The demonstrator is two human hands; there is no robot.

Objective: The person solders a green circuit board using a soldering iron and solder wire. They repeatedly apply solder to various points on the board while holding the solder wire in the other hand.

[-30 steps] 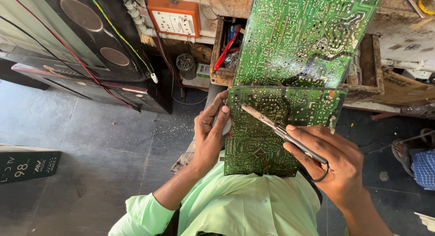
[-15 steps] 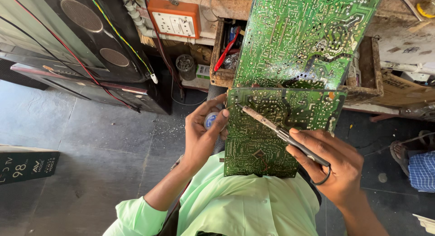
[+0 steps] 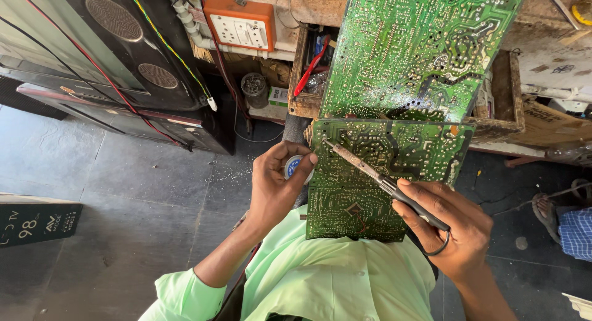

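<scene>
A soldering iron [image 3: 385,184] is held in the closed grip of the right hand [image 3: 453,231], its tip touching the green circuit board [image 3: 370,185]. A small round tin [image 3: 294,167] is pinched in the left hand [image 3: 274,185] beside the board's edge.

Grey stone floor [image 3: 111,197] – worn wooden bench [image 3: 542,43], orange socket board [image 3: 239,24] – daylit.

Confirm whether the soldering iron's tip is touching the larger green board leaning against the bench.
No. The soldering iron in the right hand has its tip on the smaller circuit board resting on the lap.
</scene>
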